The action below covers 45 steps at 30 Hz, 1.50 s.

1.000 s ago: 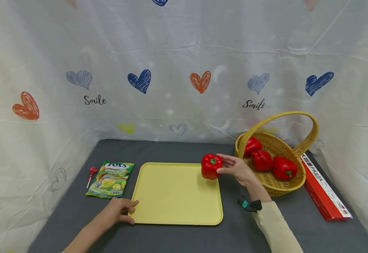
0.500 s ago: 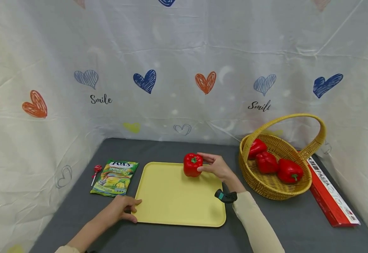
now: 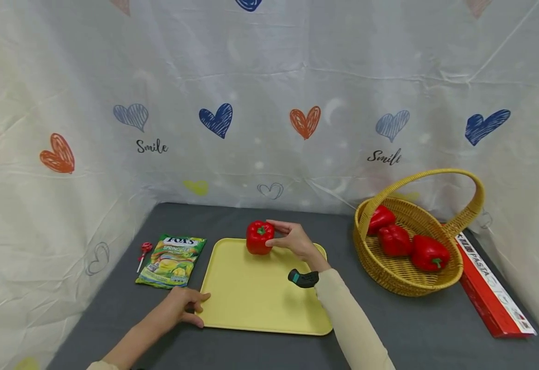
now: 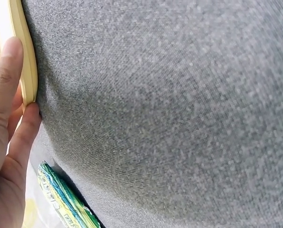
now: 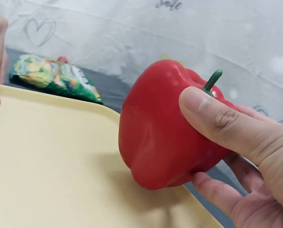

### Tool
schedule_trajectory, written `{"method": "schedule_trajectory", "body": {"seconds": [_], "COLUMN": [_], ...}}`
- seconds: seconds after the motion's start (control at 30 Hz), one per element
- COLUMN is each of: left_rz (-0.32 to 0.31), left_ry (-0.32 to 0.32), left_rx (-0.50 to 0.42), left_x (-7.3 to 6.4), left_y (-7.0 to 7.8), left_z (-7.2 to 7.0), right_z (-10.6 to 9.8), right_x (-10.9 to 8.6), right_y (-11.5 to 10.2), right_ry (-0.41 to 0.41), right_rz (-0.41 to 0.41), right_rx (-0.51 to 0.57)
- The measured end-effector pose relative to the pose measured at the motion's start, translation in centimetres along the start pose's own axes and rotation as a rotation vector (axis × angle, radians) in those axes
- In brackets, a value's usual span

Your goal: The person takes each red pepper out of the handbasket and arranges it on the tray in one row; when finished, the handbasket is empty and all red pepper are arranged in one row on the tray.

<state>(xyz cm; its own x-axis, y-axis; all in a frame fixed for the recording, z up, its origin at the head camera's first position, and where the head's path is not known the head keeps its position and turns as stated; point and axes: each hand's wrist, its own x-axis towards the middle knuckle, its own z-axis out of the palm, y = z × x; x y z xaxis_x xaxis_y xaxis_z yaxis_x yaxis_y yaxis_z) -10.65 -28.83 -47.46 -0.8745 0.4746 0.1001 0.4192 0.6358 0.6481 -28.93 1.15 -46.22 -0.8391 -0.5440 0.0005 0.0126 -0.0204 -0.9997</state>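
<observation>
Pepper (image 5: 151,133) hangs pinched in our right fingers (image 5: 215,190), with the yellow tray (image 3: 255,295) below them. Our left fingers (image 3: 200,296) hold the tray's corner. If our thumb (image 5: 196,100) slips on that shiny skin, the pepper could drop and roll off over the low rim (image 5: 51,96).

tray (image 5: 42,147) cropped, bag (image 5: 51,78) blurred, right wrist view

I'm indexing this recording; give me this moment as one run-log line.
right grip: holds red pepper over yellow tray | left grip: holds tray's near-left corner | basket: three more red peppers
</observation>
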Motion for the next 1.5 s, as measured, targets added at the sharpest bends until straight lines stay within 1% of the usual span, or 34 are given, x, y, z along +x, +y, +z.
{"method": "schedule_trajectory", "body": {"seconds": [0.07,0.23,0.4,0.5,0.67,0.87,1.07,1.2,1.4,1.5], "left_rz": [0.003,-0.011,-0.022,-0.036,-0.064,-0.069,-0.072,-0.07,-0.034,-0.04], "left_ry": [0.004,-0.005,-0.014,-0.023,-0.038,-0.034,-0.026,-0.026,-0.003,0.003], "left_rx": [0.0,0.003,0.018,0.02,0.01,0.011,-0.01,-0.008,0.005,0.01], "left_x": [0.1,0.2,0.3,0.5,0.7,0.8,0.9,0.7,0.4,-0.1], "left_y": [0.1,0.2,0.3,0.4,0.5,0.4,0.6,0.6,0.3,0.1], "left_z": [0.1,0.1,0.1,0.1,0.1,0.1,0.0,-0.1,0.1,0.1], "right_z": [0.8,2.6,3.9,4.4,5.2,5.9,6.2,6.4,7.0,7.5], "right_x": [0.6,1.8,2.6,2.9,3.4,3.7,3.9,4.0,4.2,4.2], "right_y": [0.1,0.4,0.6,0.6,0.6,0.5,0.6,0.6,0.9,1.0], "right_ry": [-0.011,-0.025,-0.025,-0.03,-0.038,-0.017,-0.013,-0.012,-0.014,-0.031], "right_rz": [-0.008,-0.011,-0.016,-0.032,-0.062,-0.081,-0.088,-0.084,-0.078,-0.08], "right_rx": [-0.008,-0.043,-0.09,-0.103,-0.111,-0.162,-0.144,-0.157,-0.16,-0.144]}}
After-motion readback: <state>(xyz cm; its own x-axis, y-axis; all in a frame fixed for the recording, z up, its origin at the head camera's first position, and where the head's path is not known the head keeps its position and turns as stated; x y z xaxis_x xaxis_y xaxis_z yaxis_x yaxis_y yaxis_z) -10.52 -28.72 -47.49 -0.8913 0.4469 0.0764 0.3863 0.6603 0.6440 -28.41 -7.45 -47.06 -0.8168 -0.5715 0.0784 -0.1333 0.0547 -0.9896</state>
